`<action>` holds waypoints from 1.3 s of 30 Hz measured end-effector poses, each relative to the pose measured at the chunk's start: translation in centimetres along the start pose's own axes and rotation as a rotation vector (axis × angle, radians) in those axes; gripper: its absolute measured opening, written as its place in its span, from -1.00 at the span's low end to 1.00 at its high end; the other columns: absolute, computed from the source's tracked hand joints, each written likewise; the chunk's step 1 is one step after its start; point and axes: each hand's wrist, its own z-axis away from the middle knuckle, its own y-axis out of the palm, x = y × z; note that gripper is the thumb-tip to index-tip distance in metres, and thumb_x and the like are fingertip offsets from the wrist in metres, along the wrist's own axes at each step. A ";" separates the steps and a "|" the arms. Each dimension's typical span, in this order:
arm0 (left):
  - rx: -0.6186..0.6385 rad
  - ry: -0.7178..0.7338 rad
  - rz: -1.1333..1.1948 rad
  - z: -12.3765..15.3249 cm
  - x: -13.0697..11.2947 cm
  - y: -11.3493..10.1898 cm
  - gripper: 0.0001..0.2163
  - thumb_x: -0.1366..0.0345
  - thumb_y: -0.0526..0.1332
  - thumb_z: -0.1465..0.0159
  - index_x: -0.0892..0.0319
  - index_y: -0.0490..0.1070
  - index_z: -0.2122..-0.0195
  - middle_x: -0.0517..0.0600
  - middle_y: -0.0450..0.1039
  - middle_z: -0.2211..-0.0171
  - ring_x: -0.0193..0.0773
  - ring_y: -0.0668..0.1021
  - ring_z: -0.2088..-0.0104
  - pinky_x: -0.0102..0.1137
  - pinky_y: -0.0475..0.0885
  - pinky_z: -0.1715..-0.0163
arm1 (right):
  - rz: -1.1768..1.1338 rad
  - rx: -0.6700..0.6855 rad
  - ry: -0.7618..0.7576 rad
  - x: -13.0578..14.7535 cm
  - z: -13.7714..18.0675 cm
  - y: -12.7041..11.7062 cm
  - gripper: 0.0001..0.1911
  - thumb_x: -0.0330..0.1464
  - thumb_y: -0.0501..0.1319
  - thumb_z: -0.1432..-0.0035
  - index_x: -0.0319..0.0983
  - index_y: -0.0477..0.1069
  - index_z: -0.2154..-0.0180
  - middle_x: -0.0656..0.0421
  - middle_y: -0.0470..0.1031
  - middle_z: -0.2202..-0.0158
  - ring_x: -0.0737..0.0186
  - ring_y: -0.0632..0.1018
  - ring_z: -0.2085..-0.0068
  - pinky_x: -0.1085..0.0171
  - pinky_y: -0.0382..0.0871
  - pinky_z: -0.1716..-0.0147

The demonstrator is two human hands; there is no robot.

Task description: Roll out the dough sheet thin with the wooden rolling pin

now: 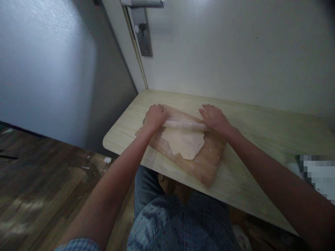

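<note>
A flat sheet of pale dough [184,143] lies on a wooden board [206,164] on a light wooden table [248,139]. Its far edge is wound round a rolling pin [183,123] that lies across the board. My left hand [155,116] is curled over the pin's left end. My right hand [216,119] rests palm down on the pin's right end, fingers stretched out and pointing left.
The table stands against a white wall [235,52], beside a door with a metal handle plate [143,31]. A dark wooden floor [39,181] lies to the left. A blurred-out object [318,174] sits at the table's right edge. My lap is under the table's near edge.
</note>
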 end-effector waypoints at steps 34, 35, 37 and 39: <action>-0.093 0.153 -0.081 6.9 0.7 -0.5 -0.58 0.32 -0.16 -0.28 0.32 0.25 -0.09 0.18 0.24 -0.14 -0.09 0.22 -0.18 -0.14 0.10 -0.16 | -0.001 -0.097 -0.004 2.6 5.9 -0.6 -0.52 -0.31 -0.17 -0.22 -0.28 0.30 -0.06 0.01 0.38 -0.05 0.03 0.35 -0.09 -0.09 0.07 -0.07; -0.091 0.146 -0.078 6.6 0.7 -0.5 -0.57 0.32 -0.16 -0.28 0.31 0.22 -0.12 0.16 0.24 -0.14 -0.10 0.23 -0.18 -0.15 0.11 -0.15 | -0.002 -0.080 -0.001 2.5 5.5 -0.6 -0.52 -0.30 -0.17 -0.21 -0.28 0.29 -0.06 0.01 0.37 -0.06 0.03 0.34 -0.09 -0.10 0.06 -0.07; -0.084 0.134 -0.070 6.1 0.6 -0.4 -0.55 0.32 -0.16 -0.27 0.30 0.14 -0.17 0.13 0.24 -0.14 -0.12 0.25 -0.17 -0.17 0.12 -0.15 | 0.001 -0.043 0.004 2.3 4.9 -0.5 -0.51 -0.30 -0.17 -0.21 -0.27 0.27 -0.08 0.01 0.35 -0.08 0.01 0.33 -0.10 -0.13 0.05 -0.07; -0.075 0.123 -0.056 5.7 0.6 -0.3 -0.52 0.31 -0.15 -0.26 0.29 0.07 -0.21 0.10 0.24 -0.15 -0.12 0.26 -0.17 -0.20 0.14 -0.14 | 0.004 -0.007 0.002 2.1 4.3 -0.5 -0.50 -0.29 -0.18 -0.21 -0.27 0.25 -0.09 0.01 0.32 -0.10 -0.01 0.30 -0.12 -0.15 0.05 -0.07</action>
